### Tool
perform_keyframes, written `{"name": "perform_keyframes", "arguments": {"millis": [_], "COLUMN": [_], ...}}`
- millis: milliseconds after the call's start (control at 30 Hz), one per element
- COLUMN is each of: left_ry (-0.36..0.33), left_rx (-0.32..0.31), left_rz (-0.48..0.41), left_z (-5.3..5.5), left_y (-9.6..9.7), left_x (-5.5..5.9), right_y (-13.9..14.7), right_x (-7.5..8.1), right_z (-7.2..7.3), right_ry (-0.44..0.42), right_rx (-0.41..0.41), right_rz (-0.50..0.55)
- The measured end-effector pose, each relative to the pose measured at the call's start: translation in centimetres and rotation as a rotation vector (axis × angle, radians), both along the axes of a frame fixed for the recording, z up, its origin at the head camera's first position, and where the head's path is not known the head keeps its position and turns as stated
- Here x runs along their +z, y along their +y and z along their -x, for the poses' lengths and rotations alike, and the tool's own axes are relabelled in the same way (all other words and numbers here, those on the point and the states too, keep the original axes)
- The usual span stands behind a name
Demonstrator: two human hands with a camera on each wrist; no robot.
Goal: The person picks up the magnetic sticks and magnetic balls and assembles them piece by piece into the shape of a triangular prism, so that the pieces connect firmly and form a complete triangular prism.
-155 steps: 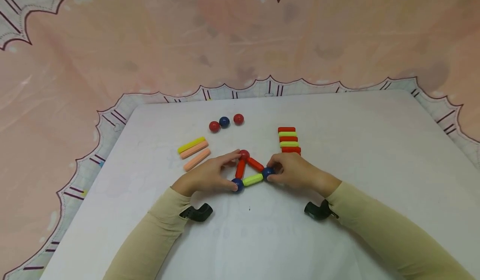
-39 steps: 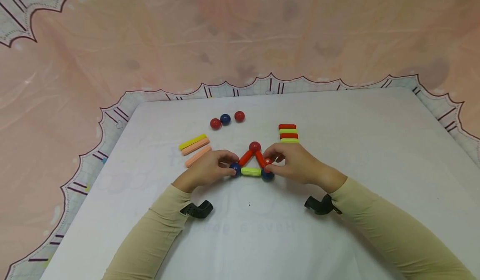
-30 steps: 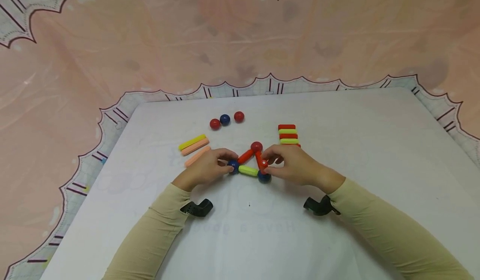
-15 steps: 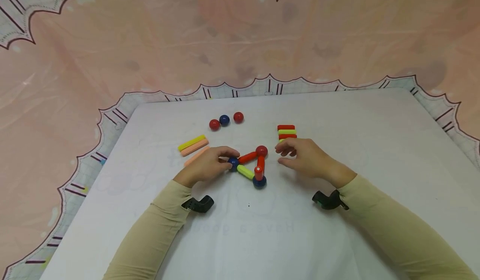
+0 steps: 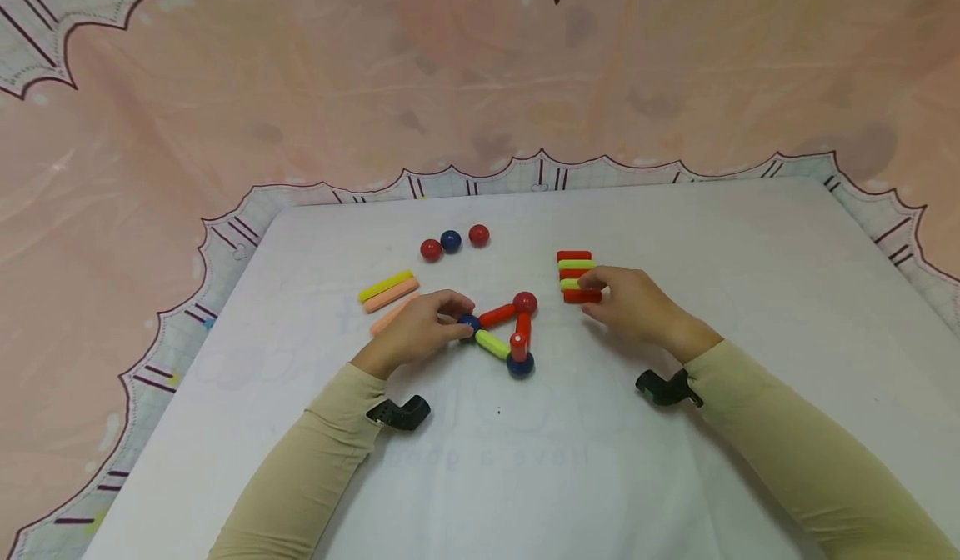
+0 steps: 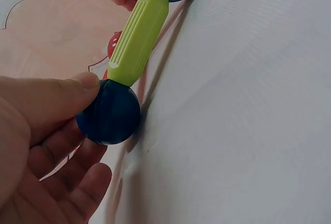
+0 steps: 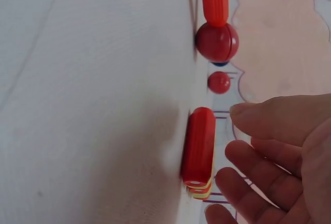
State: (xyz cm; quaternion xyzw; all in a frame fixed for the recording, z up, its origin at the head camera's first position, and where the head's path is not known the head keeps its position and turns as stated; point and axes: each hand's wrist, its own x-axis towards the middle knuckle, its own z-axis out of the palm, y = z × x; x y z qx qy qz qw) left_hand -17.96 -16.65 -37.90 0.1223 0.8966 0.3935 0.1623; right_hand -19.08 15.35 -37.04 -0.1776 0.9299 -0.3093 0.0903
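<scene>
My left hand (image 5: pixel 415 329) pinches a blue ball (image 6: pixel 109 115) at the left corner of a triangle of magnetic rods and balls. A lime rod (image 6: pixel 138 40) joins it to a second blue ball (image 5: pixel 520 366), on which a short red rod (image 5: pixel 517 346) stands upright. Red rods (image 5: pixel 498 315) form the other sides, meeting at a red ball (image 5: pixel 525 302). To the right, my right hand (image 5: pixel 637 308) hovers at a row of short red and lime rods. Its thumb and fingers are spread beside the nearest red rod (image 7: pixel 199 149), with a gap showing in the right wrist view.
Two red balls and a blue ball (image 5: pixel 451 241) lie toward the back of the white table (image 5: pixel 675 227). Beyond my left hand lie a longer yellow rod (image 5: pixel 385 286) and orange rods (image 5: pixel 392 295). Dark wrist cameras (image 5: pixel 401 412) jut from both sleeves.
The upright red rod was set on the near blue ball, and my right hand let go and moved right to the rod row. The triangle has turned, my left hand still on its corner.
</scene>
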Motion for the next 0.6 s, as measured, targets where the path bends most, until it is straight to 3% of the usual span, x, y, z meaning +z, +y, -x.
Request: {"name": "perform_keyframes", "arguments": {"millis": [600], "left_ry": [0.011], "left_rx": [-0.031], "left_rz": [-0.012], "left_z": [0.23], "left_y": [-0.19], "left_x": [-0.06], "right_y": [-0.43], "right_x": [-0.48], "right_z": [0.71], "right_ry": [-0.039], "right_rx": [0.007], "right_rz": [-0.076]}}
